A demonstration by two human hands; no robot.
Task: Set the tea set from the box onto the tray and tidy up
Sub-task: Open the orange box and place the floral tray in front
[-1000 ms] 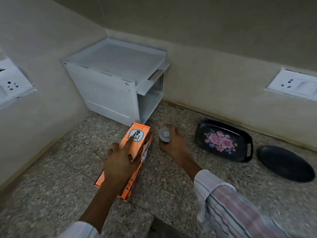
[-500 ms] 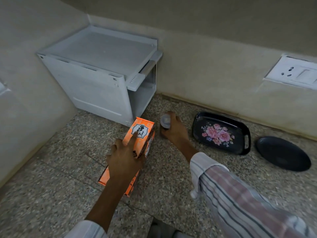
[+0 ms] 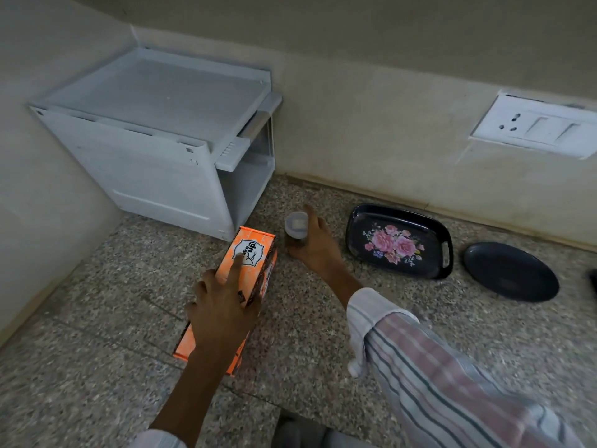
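Note:
An orange box (image 3: 250, 253) lies flat on the speckled stone counter (image 3: 97, 367). My left hand (image 3: 223, 305) rests on top of it, fingers spread, index finger stretched over its white label. My right hand (image 3: 318, 245) is wrapped around a small dark jar (image 3: 295, 229) with a grey lid, standing upright just right of the box. A black tray (image 3: 358, 218) with pink flowers lies further right, near the wall, with nothing on it.
A white plastic drawer unit (image 3: 155, 147) stands in the back left corner. A dark oval plate (image 3: 510, 271) lies right of the tray. A white wall socket (image 3: 533, 127) sits on the back wall.
Both hands have stayed where they were on the box and the jar. The view has drifted, so everything sits slightly further right in the frame.

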